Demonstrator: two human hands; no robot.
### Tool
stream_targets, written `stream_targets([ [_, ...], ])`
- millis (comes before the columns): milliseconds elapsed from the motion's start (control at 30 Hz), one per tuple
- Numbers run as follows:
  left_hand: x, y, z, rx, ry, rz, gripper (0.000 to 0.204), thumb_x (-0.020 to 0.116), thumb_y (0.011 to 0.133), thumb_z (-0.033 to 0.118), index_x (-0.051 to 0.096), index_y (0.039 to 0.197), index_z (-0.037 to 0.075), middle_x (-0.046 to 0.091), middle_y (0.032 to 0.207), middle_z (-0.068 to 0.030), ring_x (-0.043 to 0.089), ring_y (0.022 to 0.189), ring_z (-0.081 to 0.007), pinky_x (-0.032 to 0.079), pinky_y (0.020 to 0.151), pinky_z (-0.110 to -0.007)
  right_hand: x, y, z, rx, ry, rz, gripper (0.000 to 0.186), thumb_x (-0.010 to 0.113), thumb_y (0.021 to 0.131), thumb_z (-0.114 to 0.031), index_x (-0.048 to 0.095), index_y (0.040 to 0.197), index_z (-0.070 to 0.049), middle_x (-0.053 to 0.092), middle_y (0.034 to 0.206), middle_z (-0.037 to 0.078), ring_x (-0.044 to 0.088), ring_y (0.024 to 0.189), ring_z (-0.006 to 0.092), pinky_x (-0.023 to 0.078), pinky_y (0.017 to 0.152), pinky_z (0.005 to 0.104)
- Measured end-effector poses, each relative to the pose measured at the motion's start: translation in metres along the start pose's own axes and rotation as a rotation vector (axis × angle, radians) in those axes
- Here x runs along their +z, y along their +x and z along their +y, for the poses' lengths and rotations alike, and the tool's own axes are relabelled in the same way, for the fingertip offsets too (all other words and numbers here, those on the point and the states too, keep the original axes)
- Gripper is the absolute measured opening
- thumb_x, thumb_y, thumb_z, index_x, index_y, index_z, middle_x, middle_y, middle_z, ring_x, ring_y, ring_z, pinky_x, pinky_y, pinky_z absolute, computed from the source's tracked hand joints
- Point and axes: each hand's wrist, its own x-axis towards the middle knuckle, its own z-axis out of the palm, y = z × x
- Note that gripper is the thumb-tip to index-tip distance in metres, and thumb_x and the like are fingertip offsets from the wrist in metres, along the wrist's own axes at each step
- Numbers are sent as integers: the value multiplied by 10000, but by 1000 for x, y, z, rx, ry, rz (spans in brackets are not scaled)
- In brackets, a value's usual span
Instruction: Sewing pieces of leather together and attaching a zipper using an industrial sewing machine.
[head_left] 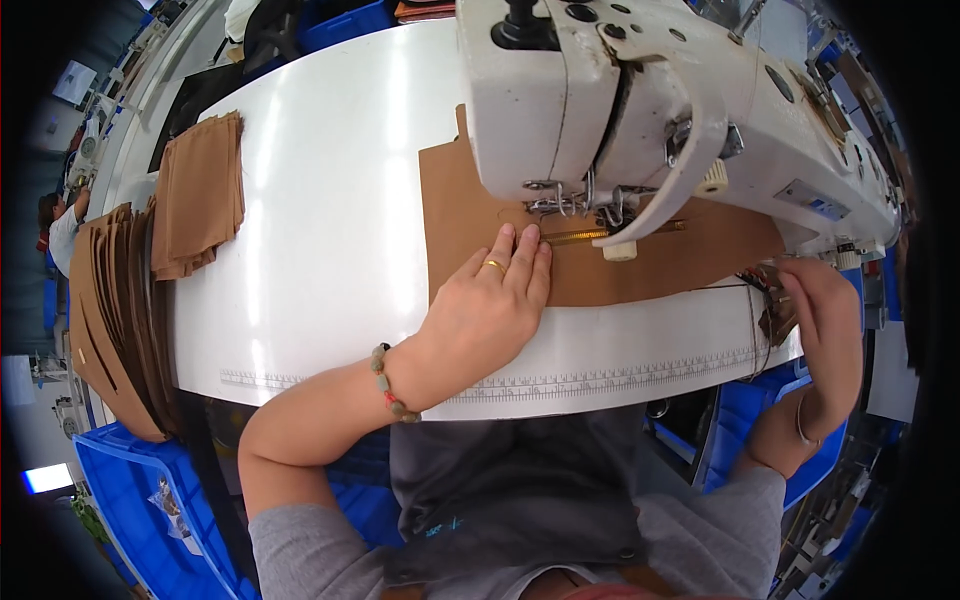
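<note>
A brown panel (640, 280), looking like leather or fabric, lies under the head of a white sewing machine (520, 110). A gold-toothed zipper (575, 237) runs across a slot in it, below the presser foot area. My left hand (490, 305) rests flat on the panel, fingers stretched out, with the fingertips beside the zipper's left end. My right hand (825, 305) is at the panel's right end, fingers bent and together, next to a small dark object with threads (765, 290). What those fingers hold is hidden.
A stack of brown pieces (200, 195) lies on the white table (310, 250) at left. More slotted brown panels (115, 320) hang over its left edge. A printed ruler (600, 380) follows the front edge. Blue bins (150, 500) stand below. Another person (65, 225) sits far left.
</note>
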Motion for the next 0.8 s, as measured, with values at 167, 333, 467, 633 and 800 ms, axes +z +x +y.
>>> stream_targets([
  [167,-12,7,-12,-50,-164,-57,398,661,878,69,704,1264,-16,734,1266,-161,713,1172,-338,592,963,-389,-2,8,-67,-411,112,24,403,819,803,-201,699,1123,14,697,1065,186,667,971,404,528,813,468],
  [333,-27,26,-42,-165,-466,-209,267,685,908,88,762,1157,29,766,1071,-139,721,1052,-325,590,883,-392,91,51,-85,-551,209,-130,491,811,802,-249,649,1203,-16,659,1155,197,664,1030,401,544,884,483],
  [467,-28,38,-58,-81,-580,-153,140,643,922,57,777,960,44,733,917,-161,711,854,-360,574,738,-439,115,69,-89,-501,291,-214,322,727,873,-194,676,1139,-18,648,1049,206,652,971,416,533,837,507],
  [633,-24,35,-56,-111,-584,-171,131,677,916,63,782,987,30,741,939,-143,708,874,-359,570,766,-434,126,67,-98,-435,247,-175,185,676,907,-136,691,1035,-4,628,923,189,652,889,397,529,762,509],
  [800,-21,37,-59,-112,-584,-117,129,648,917,65,775,927,43,732,859,-154,709,802,-357,569,730,-457,136,64,-95,-443,156,-90,149,671,926,-141,707,979,-5,623,892,173,653,846,370,537,740,490],
])
